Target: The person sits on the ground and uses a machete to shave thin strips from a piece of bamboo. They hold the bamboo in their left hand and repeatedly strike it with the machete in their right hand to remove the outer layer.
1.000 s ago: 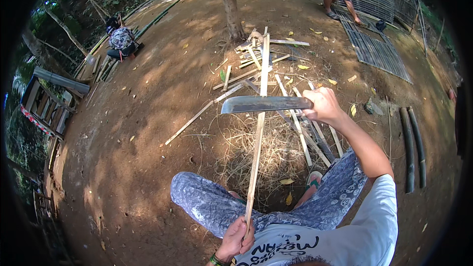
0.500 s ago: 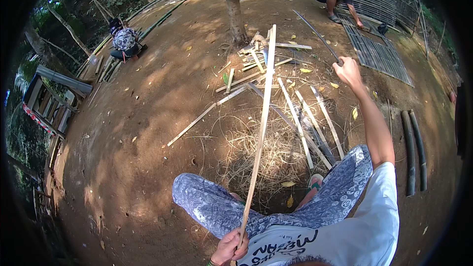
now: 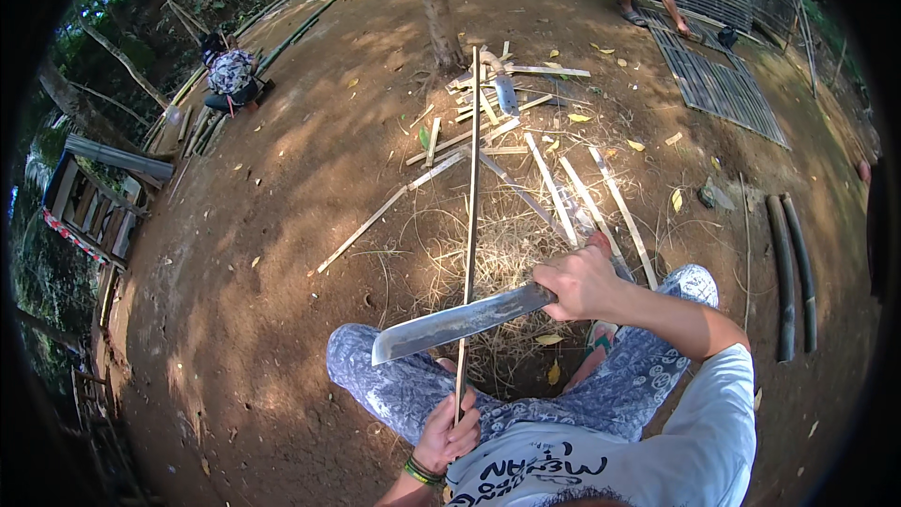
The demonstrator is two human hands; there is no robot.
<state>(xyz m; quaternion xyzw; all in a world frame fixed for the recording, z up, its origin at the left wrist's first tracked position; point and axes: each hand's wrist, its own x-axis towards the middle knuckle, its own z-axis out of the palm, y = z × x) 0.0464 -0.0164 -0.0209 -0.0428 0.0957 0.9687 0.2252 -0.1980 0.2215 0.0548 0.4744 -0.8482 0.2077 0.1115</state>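
A long, thin bamboo strip (image 3: pixel 472 178) rises from my lap and stretches away over the ground. My left hand (image 3: pixel 449 429) is closed round its near end. My right hand (image 3: pixel 584 280) grips a machete (image 3: pixel 460 321) by its reddish handle. The broad blade points left and crosses the strip, a short way beyond my left hand; whether it touches the strip I cannot tell. Pale shavings (image 3: pixel 507 253) lie on the ground between my bent legs. Several loose split strips (image 3: pixel 554 188) are spread just beyond.
More bamboo pieces and a second blade (image 3: pixel 507 94) lie by a tree trunk (image 3: pixel 439 23). Two dark poles (image 3: pixel 788 272) lie at right. One person crouches over a slatted bamboo panel (image 3: pixel 718 84); another person (image 3: pixel 232 75) squats far left near a small wooden structure (image 3: pixel 94 197).
My right hand has swung the machete down and inward from the upper right, across the strip. The strip has turned in my left hand, showing a narrower, darker side.
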